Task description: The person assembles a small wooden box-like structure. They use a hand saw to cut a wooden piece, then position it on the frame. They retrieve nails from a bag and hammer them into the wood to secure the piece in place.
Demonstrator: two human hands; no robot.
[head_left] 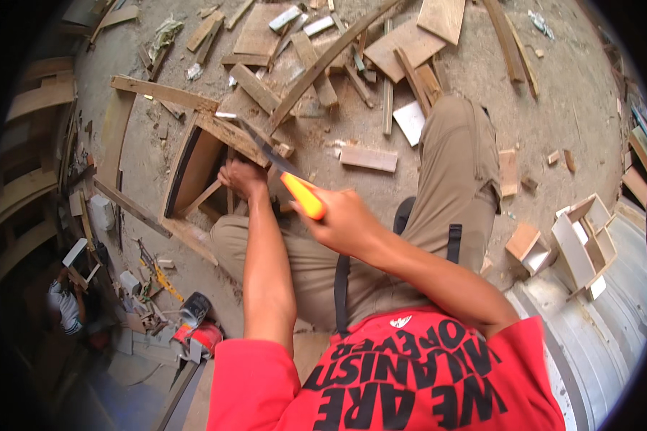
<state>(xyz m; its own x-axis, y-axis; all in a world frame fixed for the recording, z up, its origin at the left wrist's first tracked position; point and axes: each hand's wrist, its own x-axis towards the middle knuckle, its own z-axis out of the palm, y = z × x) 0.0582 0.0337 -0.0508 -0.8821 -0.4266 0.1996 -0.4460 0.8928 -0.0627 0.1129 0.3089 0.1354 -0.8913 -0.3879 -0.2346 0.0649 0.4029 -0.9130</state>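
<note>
In my right hand [345, 221] is a handsaw with an orange and yellow handle [303, 196], the fingers wrapped round it. Its thin dark blade [264, 147] slants up and left, lying across or just over a wooden bar [233, 135] on top of a wooden frame. My left hand [243, 178] is closed at the near side of that frame, beside a slim upright strip; the fingertips are partly hidden. One side of the frame is a curved panel [194, 171] with a black edge. The frame stands on the ground by my bent left leg.
Offcuts and boards, including a long curved strip [323, 68], litter the ground ahead. A short pale block [368, 159] lies before my knees. Small wooden boxes [586, 241] sit at right. At left are stacked wooden frames [32, 183], a red tool [198, 336] and another person [68, 305].
</note>
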